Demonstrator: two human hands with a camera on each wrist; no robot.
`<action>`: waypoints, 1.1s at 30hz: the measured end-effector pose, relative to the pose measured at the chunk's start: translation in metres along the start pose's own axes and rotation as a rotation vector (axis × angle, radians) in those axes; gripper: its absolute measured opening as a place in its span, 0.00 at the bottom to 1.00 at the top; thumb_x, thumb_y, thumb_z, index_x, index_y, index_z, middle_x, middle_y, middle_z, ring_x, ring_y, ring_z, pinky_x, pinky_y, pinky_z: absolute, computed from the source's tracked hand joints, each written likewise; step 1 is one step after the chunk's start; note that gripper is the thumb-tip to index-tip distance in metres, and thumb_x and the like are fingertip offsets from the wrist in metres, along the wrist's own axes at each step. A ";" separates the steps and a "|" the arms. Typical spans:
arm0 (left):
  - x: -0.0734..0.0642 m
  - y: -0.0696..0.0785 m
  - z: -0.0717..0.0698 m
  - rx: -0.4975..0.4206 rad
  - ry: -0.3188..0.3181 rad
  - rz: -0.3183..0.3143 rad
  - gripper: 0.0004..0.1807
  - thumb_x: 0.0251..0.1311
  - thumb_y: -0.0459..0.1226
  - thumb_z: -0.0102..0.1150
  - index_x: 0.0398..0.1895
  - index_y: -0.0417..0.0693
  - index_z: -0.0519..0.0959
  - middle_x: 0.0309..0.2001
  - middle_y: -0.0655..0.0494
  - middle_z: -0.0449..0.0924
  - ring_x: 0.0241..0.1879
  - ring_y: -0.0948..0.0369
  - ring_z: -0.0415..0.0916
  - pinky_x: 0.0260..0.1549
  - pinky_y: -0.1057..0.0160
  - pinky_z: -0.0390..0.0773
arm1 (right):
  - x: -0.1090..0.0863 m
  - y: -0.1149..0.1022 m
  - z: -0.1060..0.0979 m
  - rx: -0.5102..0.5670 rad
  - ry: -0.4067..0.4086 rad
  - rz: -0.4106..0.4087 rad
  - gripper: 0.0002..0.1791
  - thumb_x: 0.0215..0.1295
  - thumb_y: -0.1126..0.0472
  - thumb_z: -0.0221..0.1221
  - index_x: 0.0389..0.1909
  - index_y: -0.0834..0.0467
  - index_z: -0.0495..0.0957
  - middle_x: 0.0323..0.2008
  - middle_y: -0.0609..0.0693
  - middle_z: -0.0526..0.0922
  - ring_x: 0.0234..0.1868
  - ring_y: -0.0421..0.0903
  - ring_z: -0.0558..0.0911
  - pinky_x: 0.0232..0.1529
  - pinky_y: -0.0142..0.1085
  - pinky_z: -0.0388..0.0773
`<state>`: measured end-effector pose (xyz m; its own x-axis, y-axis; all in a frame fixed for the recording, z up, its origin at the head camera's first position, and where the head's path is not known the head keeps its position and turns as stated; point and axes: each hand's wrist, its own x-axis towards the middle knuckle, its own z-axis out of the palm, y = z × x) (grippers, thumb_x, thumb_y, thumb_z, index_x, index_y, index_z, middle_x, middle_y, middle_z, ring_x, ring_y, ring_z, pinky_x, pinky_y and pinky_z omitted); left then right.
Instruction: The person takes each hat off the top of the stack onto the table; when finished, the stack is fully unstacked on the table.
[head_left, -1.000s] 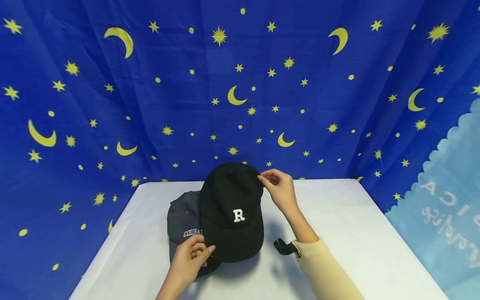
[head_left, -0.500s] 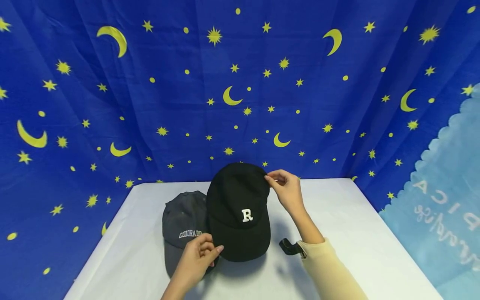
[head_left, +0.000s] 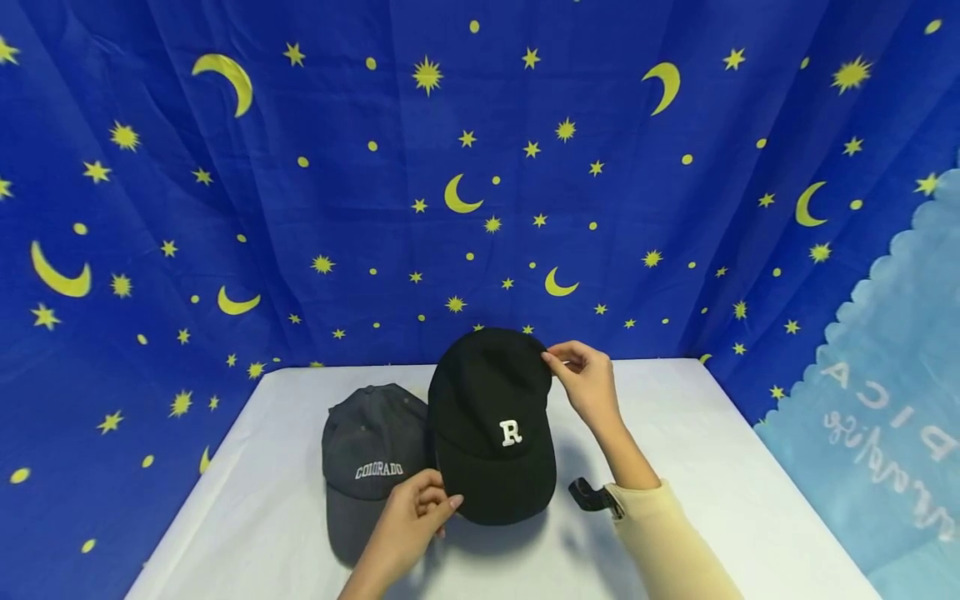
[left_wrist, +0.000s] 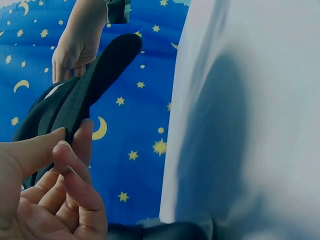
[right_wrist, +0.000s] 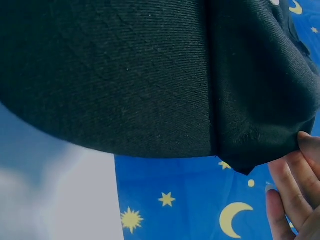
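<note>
A black baseball cap point(head_left: 487, 400) with a white letter R on its front is held up above the table, brim toward me. My left hand point(head_left: 411, 521) pinches the left side of its brim between thumb and fingers; the left wrist view shows this pinch on the brim point(left_wrist: 107, 65) edge-on. At the crown's upper right edge, my right hand point(head_left: 588, 383) pinches the fabric, also seen in the right wrist view by the right fingers point(right_wrist: 300, 175). To the left lies a dark grey cap point(head_left: 367, 442) lettered COLORADO, partly hidden by my left hand and the black cap.
A white-covered table point(head_left: 675, 467) carries the grey cap. Behind and around it hangs a blue curtain point(head_left: 360, 108) with yellow moons and stars. A light blue cloth point(head_left: 892, 375) with lettering hangs at the right. A black strap piece point(head_left: 588, 496) juts from the right sleeve.
Both hands have carried the black cap to the right, away from the grey cap, whose lettering now shows whole. The grips look the same. The head view has shifted slightly.
</note>
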<state>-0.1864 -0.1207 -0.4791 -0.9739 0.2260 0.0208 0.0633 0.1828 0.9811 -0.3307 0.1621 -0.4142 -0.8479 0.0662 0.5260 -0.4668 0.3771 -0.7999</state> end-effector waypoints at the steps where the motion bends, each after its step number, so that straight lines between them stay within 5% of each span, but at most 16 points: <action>1: 0.001 0.000 0.001 -0.002 -0.005 0.007 0.12 0.69 0.37 0.65 0.40 0.37 0.74 0.27 0.49 0.80 0.20 0.60 0.75 0.25 0.58 0.80 | 0.000 0.001 -0.001 -0.004 0.005 -0.002 0.08 0.65 0.58 0.70 0.35 0.60 0.87 0.31 0.52 0.88 0.29 0.43 0.86 0.26 0.29 0.75; 10: 0.011 0.000 0.016 -0.015 -0.051 0.067 0.13 0.68 0.36 0.65 0.35 0.36 0.72 0.27 0.45 0.81 0.19 0.63 0.74 0.23 0.63 0.78 | -0.001 0.011 -0.015 -0.023 0.029 0.022 0.07 0.65 0.61 0.70 0.36 0.62 0.86 0.31 0.54 0.89 0.29 0.41 0.86 0.27 0.27 0.76; 33: 0.034 -0.012 0.053 -0.072 -0.113 0.054 0.10 0.68 0.36 0.65 0.38 0.36 0.76 0.30 0.47 0.87 0.18 0.64 0.73 0.19 0.69 0.73 | -0.012 0.039 -0.052 -0.129 0.064 0.068 0.09 0.66 0.60 0.70 0.37 0.63 0.87 0.33 0.56 0.89 0.27 0.35 0.85 0.24 0.26 0.73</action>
<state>-0.2093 -0.0648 -0.5007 -0.9386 0.3403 0.0562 0.0954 0.0996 0.9904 -0.3258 0.2245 -0.4368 -0.8567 0.1533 0.4926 -0.3690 0.4852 -0.7927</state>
